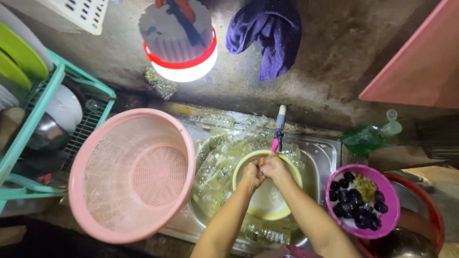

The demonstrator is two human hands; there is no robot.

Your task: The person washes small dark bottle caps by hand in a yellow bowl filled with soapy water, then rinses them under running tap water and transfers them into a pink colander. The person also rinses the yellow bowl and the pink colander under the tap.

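While left hand (252,174) and right hand (273,166) press together, closed, under tap (279,125), I see yellow bowl (266,212) beneath; contents hidden.

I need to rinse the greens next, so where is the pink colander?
In the head view the pink colander sits left of the sink, tilted on its edge, between the green dish rack and the yellow bowl.

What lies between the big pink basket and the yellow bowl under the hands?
In the head view, clear plastic bottles fill the sink between the pink basket and the yellow bowl. Left hand and right hand meet above the bowl.
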